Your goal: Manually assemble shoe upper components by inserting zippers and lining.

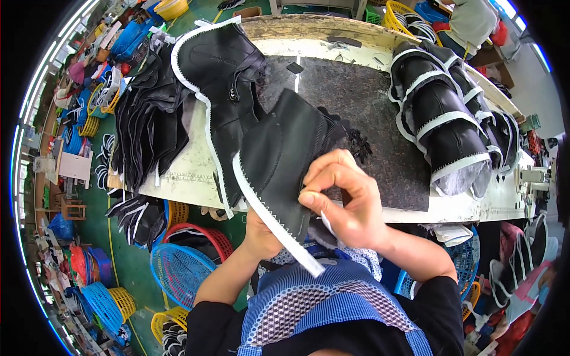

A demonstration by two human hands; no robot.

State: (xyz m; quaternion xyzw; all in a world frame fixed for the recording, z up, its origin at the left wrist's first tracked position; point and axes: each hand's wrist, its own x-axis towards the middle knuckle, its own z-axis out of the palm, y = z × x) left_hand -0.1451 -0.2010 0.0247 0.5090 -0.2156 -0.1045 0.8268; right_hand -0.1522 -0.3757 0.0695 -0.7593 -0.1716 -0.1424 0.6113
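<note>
A black leather boot upper (279,148) with a white zigzag-stitched strip along one edge is held up over the table's near edge. My left hand (261,237) grips it low down, its fingers mostly hidden behind the leather. Thumb and forefinger of my right hand (350,199) pinch the upper's right edge. A small white sliver shows under that thumb; I cannot tell what it is. Just beyond, partly covered by the held piece, lies another black boot upper (217,65) with a white strip along its curved edge.
A dark mat (392,172) covers the middle of the white table (178,184). Black leather pieces (148,118) hang in a pile at the left, and several white-edged uppers (439,110) are stacked at the right. Blue (178,270) and red (219,240) baskets stand below the near edge.
</note>
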